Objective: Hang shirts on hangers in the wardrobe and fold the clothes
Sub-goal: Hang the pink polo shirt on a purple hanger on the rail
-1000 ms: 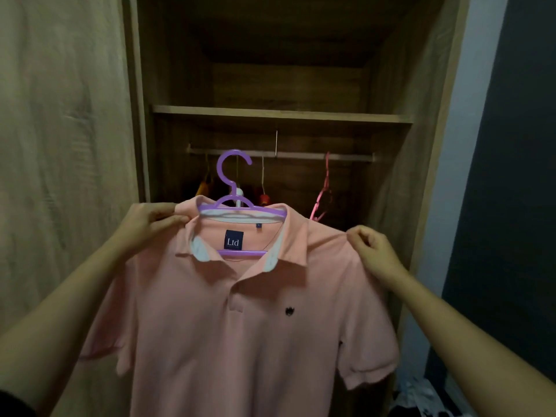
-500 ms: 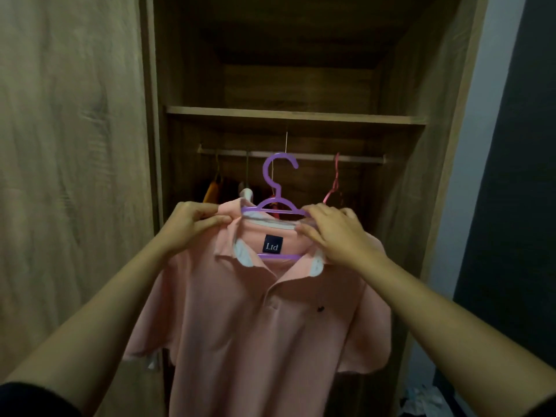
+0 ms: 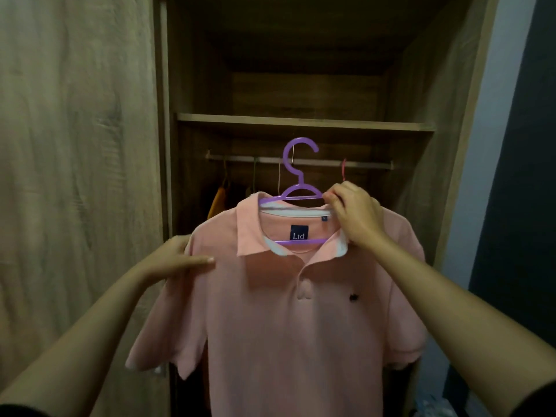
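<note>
The pink polo shirt (image 3: 288, 311) is already draped on the purple plastic hanger (image 3: 296, 188), held up in front of the open wardrobe, near and a little below the rail (image 3: 331, 163). The right hand (image 3: 355, 218) has its fingers clamped on the hanger's right shoulder at the collar; the left hand (image 3: 177, 260) pinches the shirt's left shoulder seam, thumb flat on the front. The step in hand looks like squaring the shirt before hanging it: the left shoulder should be eased outward until both seams sit evenly, then the hook lifted over the rail in the free gap left of the red hanger (image 3: 344, 171). The cloth is soft, matte piqué knit that droops in loose folds; the hanger is thin, smooth and rigid, with a round open hook; the wardrobe is grained wood laminate.
</note>
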A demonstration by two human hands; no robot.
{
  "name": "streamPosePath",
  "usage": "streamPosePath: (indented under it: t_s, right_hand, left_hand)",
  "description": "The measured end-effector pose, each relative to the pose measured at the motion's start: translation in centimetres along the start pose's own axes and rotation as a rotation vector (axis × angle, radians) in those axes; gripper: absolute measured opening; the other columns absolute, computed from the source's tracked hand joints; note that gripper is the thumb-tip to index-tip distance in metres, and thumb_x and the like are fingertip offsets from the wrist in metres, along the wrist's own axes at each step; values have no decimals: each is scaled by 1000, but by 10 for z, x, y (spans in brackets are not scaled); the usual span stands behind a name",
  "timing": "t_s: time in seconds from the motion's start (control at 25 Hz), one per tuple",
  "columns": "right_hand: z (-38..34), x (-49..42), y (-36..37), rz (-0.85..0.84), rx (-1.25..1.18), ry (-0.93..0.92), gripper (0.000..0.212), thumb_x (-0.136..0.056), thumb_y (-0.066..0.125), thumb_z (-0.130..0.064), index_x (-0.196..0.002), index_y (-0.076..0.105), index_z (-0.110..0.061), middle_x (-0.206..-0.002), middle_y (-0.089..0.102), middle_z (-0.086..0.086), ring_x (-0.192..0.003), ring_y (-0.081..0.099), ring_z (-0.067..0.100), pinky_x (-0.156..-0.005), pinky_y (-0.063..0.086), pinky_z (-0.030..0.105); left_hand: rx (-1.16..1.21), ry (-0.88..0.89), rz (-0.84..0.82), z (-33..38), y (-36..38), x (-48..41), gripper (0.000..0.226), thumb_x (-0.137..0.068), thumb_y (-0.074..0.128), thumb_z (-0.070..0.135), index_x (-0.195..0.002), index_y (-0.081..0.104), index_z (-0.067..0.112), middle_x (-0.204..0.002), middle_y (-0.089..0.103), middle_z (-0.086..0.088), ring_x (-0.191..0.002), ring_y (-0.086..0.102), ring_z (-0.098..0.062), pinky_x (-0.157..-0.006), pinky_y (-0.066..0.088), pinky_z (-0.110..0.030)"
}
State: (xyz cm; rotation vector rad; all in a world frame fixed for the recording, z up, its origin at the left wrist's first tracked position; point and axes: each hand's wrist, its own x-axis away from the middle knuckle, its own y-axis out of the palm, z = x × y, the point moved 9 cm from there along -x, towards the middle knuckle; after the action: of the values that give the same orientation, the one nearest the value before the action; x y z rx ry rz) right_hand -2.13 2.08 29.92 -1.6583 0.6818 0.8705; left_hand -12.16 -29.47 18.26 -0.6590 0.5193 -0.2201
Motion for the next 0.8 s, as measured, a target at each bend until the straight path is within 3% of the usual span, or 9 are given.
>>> streamPosePath:
  t_s: [0.08,0.16,0.24,0.32,0.36,0.44,0.52,0.68,0.8]
  right_hand:
    - [4,1,3,-25,0,-17,22,-95,45,-31,-92,64,-21,-95,60,0,-92,56,23,-72,41,37]
    - [8,4,10,-58,-43,-24,21,-95,46,-30,-91,64,-19,-92,59,0,-89,57,22,-72,44,39]
    - [15,9,19,-95,-144,-51,22,-94,45,-30,-88,63,-19,-89,58,-1,-86,57,22,-73,46,42]
    - [17,13,28,-137,-255,-111,23,-91,43,-31,-85,61,-19,-86,56,-2,-82,56,18,-73,46,42]
    - [13,15,33,-167,-306,-137,22,-90,42,-29,-84,61,-19,-84,55,-3,-80,54,15,-72,45,38]
    - [-1,18,44,-209,-382,-159,20,-89,42,-26,-82,60,-21,-83,54,-4,-76,51,8,-70,41,28]
    - [-13,19,53,-235,-431,-171,16,-90,43,-24,-82,57,-26,-82,53,-7,-75,50,1,-69,39,21]
    - [-3,20,79,-348,-567,-36,8,-94,51,-23,-95,59,-22,-93,59,-9,-84,53,-6,-75,41,12]
    - [42,5,95,-179,-504,298,33,-94,49,-37,-118,54,-15,-117,58,5,-102,57,16,-83,44,26]
  left_hand:
    - [-88,-66,-66,-18,6,0,44,-65,82,43,-85,71,5,-79,69,-2,-75,65,-18,-64,50,-26]
    - [-136,-90,-180,-20,8,1,38,-67,82,37,-85,71,5,-80,71,-6,-80,68,-26,-63,50,-23]
    - [120,-93,-351,-5,5,8,44,-63,78,24,-104,70,14,-103,73,-7,-100,67,-26,-77,55,-25]
    - [449,-104,-427,27,-1,11,70,-56,80,27,-123,59,19,-122,66,-5,-113,62,-22,-88,52,-29]
    - [449,-88,-427,44,-1,10,77,-54,83,41,-124,58,21,-123,65,-4,-112,62,-21,-90,51,-31]
    - [198,-34,-480,74,17,11,75,-55,76,63,-116,65,21,-114,70,-1,-103,66,-16,-87,52,-30]
    - [71,12,-533,92,45,16,59,-64,74,54,-108,70,15,-105,73,-4,-96,69,-18,-82,55,-31]
    - [37,59,-315,88,34,12,30,-66,74,38,-87,74,16,-82,73,-2,-72,65,-11,-66,49,-32]
    - [-34,24,-200,82,21,13,19,-67,74,35,-77,72,19,-66,66,5,-58,56,-1,-57,42,-27]
